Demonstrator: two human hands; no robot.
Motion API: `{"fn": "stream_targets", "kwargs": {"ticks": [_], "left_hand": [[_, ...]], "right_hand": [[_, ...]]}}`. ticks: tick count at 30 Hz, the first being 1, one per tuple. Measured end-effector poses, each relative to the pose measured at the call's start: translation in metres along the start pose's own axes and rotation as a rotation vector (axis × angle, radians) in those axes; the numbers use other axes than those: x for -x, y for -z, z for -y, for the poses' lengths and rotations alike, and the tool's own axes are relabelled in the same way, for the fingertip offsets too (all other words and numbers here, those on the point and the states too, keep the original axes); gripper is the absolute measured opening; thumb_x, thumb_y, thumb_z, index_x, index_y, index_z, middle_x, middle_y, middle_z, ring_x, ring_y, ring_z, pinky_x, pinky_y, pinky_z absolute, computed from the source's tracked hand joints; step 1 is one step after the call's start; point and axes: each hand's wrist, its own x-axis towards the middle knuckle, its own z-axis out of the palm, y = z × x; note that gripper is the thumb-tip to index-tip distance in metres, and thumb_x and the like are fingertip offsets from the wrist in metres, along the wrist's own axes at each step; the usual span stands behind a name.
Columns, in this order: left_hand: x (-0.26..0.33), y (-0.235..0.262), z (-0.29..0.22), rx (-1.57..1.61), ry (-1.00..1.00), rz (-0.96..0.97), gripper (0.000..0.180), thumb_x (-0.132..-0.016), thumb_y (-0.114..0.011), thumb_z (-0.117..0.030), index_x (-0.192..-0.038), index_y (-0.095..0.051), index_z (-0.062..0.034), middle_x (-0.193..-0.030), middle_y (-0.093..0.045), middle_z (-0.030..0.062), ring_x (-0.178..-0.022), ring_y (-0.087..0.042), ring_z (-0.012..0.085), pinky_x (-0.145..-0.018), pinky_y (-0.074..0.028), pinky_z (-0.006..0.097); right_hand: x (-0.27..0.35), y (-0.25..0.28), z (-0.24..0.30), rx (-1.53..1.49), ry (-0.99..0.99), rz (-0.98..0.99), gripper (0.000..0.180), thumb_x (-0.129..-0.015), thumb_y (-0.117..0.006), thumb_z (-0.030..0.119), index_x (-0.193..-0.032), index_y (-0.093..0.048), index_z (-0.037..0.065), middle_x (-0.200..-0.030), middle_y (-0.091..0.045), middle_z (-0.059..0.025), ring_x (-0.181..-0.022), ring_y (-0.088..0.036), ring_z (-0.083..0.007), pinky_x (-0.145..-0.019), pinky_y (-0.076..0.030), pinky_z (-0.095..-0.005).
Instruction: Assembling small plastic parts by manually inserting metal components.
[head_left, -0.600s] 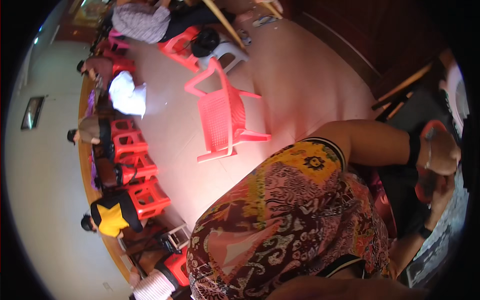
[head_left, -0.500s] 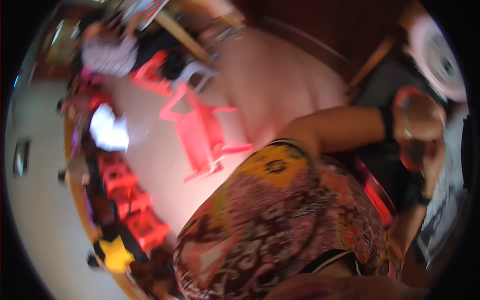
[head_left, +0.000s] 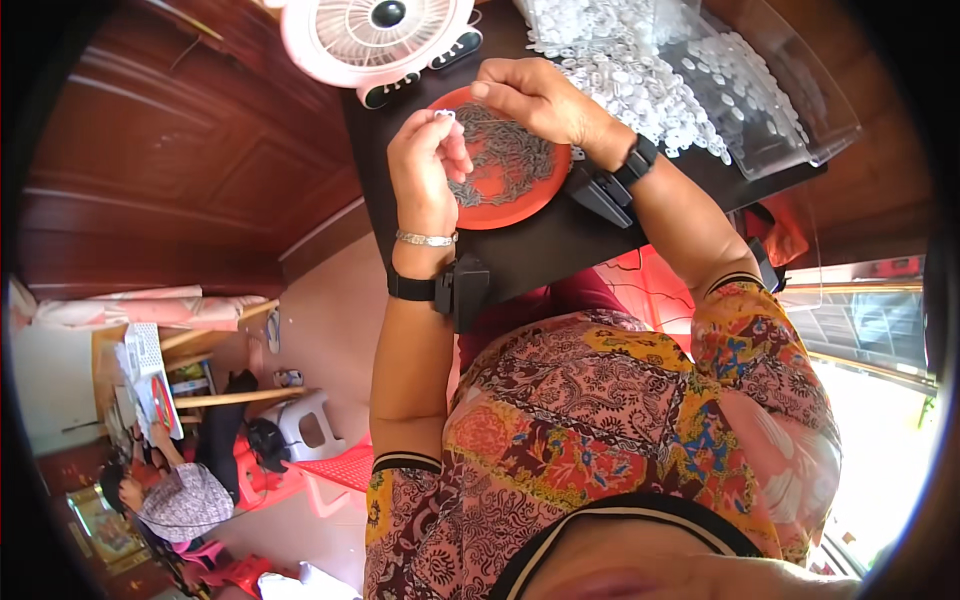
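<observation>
My left hand point(head_left: 425, 165), with a bracelet at the wrist, is closed at the left rim of a round orange-red tray point(head_left: 505, 216). Its thumb and fingertips pinch a small white plastic piece point(head_left: 445, 115). Over the tray's far right side is my right hand point(head_left: 535, 98), its thumb and fingers pressed together; what they hold, if anything, I cannot make out. Many small grey metal pieces point(head_left: 515, 165) lie in the tray. A heap of small white plastic pieces point(head_left: 640, 100) spreads beside my right hand.
The dark table point(head_left: 540, 262) carries a white fan point(head_left: 375, 40) at the far left and a clear plastic bin point(head_left: 790, 85) lying at the right. Red and grey plastic stools point(head_left: 310, 425) stand at lower left, near a seated person point(head_left: 190, 500) at another table.
The view has swung round, bringing the table, tray and fan from the right edge to the top middle. Both hands remain by the tray; they were blurred before.
</observation>
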Motion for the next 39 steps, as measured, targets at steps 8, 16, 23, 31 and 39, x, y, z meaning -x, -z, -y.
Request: {"fn": "stream_targets", "kwargs": {"ticks": [8,16,23,31,39], "left_hand": [[-0.008,-0.002,0.018,-0.034,-0.033,-0.032,0.015,-0.087,-0.052,-0.018,-0.077,-0.053,-0.0053,-0.061,-0.049,0.0013,-0.050,-0.048,0.0118,-0.046,-0.033,0.022],[-0.006,0.009,0.025,-0.147,-0.088,0.028,0.018,-0.091,-0.049,-0.017,-0.080,-0.054,-0.0040,-0.064,-0.050,0.0012,-0.052,-0.047,0.0092,-0.047,-0.034,0.020],[-0.001,0.008,0.023,-0.122,-0.066,0.023,0.018,-0.091,-0.047,-0.016,-0.078,-0.051,-0.0050,-0.063,-0.048,0.0010,-0.053,-0.045,0.0090,-0.048,-0.032,0.021],[0.000,0.007,0.025,-0.145,-0.063,0.056,0.015,-0.090,-0.047,-0.015,-0.079,-0.051,-0.0048,-0.064,-0.048,0.0006,-0.054,-0.045,0.0086,-0.049,-0.032,0.020],[0.002,0.004,0.022,-0.223,-0.067,0.076,0.015,-0.089,-0.048,-0.014,-0.080,-0.052,-0.0039,-0.064,-0.048,0.0003,-0.054,-0.044,0.0082,-0.048,-0.033,0.020]], "right_hand": [[-0.003,-0.004,-0.009,-0.003,0.040,-0.006,0.027,-0.091,-0.056,0.029,-0.085,-0.060,0.003,-0.067,-0.059,-0.0104,-0.063,-0.057,-0.0222,-0.061,-0.045,-0.0353],[0.001,-0.003,-0.013,-0.126,0.044,0.110,0.016,-0.091,-0.058,0.016,-0.092,-0.059,0.000,-0.081,-0.060,-0.0004,-0.079,-0.052,-0.0073,-0.075,-0.045,-0.0251],[0.001,-0.008,-0.016,-0.213,0.022,0.146,0.017,-0.093,-0.056,0.017,-0.091,-0.059,0.000,-0.080,-0.059,-0.0007,-0.078,-0.054,-0.0082,-0.075,-0.046,-0.0255],[0.003,-0.011,-0.013,-0.276,0.004,0.169,0.017,-0.094,-0.055,0.016,-0.087,-0.056,0.000,-0.077,-0.057,-0.0004,-0.075,-0.053,-0.0090,-0.073,-0.047,-0.0262],[0.005,-0.006,-0.008,-0.116,0.070,0.156,0.016,-0.093,-0.055,0.014,-0.086,-0.055,0.000,-0.073,-0.057,-0.0034,-0.072,-0.053,-0.0106,-0.069,-0.046,-0.0278]]}}
